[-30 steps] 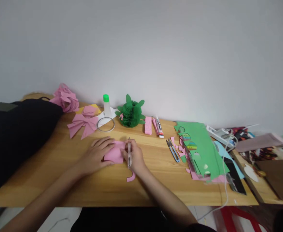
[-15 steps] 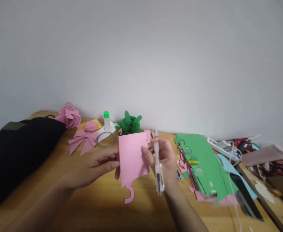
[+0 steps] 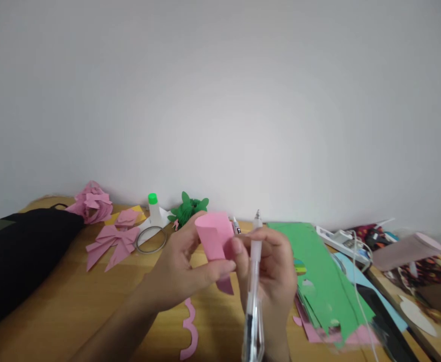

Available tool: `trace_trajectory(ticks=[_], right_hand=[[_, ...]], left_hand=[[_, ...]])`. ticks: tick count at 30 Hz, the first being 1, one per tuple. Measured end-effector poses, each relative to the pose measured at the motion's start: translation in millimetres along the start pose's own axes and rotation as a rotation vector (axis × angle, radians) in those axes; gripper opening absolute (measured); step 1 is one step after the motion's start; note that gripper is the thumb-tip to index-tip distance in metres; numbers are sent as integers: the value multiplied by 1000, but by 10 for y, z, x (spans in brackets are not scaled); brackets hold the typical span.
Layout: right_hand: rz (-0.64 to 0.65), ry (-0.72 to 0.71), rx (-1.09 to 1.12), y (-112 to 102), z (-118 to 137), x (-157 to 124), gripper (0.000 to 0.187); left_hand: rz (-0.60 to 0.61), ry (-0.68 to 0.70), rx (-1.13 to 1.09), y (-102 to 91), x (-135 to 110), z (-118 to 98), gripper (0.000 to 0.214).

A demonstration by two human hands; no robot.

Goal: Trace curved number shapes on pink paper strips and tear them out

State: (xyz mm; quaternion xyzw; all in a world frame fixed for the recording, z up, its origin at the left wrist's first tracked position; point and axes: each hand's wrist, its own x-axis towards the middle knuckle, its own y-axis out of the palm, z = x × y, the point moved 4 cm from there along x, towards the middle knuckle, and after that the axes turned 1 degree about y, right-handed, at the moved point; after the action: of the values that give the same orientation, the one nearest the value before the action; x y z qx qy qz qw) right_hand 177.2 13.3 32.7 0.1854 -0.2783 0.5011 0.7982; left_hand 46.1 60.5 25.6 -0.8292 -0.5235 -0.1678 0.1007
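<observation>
A piece of pink paper (image 3: pixel 213 235) is held up in front of me, its left side curled over toward the right. My left hand (image 3: pixel 190 269) grips it, the thumb pressing across its front near the lower part. At the paper's right edge my right hand (image 3: pixel 271 266) pinches it with thumb and fingers. A clear pen (image 3: pixel 255 281) is also tucked in my right hand, standing nearly upright with its tip at the top. Below, a wavy pink paper strip (image 3: pixel 193 332) lies on the wooden table (image 3: pixel 130 311).
Behind my hands sit a green paper figure (image 3: pixel 187 210), a glue stick (image 3: pixel 153 208) and a tape ring (image 3: pixel 151 240). Pink paper bows (image 3: pixel 113 244) and a black bag (image 3: pixel 28 256) are at left. Green sheets (image 3: pixel 318 271), a power strip (image 3: pixel 343 244) and a white cable lie right.
The pink paper was flat and is now bent over on itself. My left hand has moved right and taken hold of it. The pen stays in my right hand. The view has shifted slightly.
</observation>
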Motion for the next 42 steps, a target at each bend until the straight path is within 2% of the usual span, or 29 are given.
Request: trace_trajectory(ticks=[3, 5, 6, 9, 12, 15, 17, 23, 42], right_hand=[[-18, -1, -30, -106, -51, 45, 17], [13, 7, -11, -141, -65, 77, 19], [41, 26, 4, -141, -70, 87, 22], [97, 95, 23, -100, -77, 91, 32], [59, 130, 25, -63, -78, 83, 33], [40, 142, 57, -46, -81, 84, 32], [50, 153, 67, -48, -81, 86, 34], [66, 164, 50, -64, -55, 74, 34], [108, 194, 42, -64, -2, 51, 37]], left_hand=[[16, -51, 7, 19, 13, 7, 18], [22, -113, 68, 26, 16, 34, 12], [25, -141, 102, 32, 17, 49, 7], [32, -184, 174, 60, 21, 77, 15], [44, -211, 223, 74, 17, 80, 11], [45, -191, 205, 51, -3, 38, 18], [24, -161, 176, 20, -25, -5, 13], [-99, -137, 166, -56, -94, -45, 14], [-45, -107, 163, -58, -93, -27, 13]])
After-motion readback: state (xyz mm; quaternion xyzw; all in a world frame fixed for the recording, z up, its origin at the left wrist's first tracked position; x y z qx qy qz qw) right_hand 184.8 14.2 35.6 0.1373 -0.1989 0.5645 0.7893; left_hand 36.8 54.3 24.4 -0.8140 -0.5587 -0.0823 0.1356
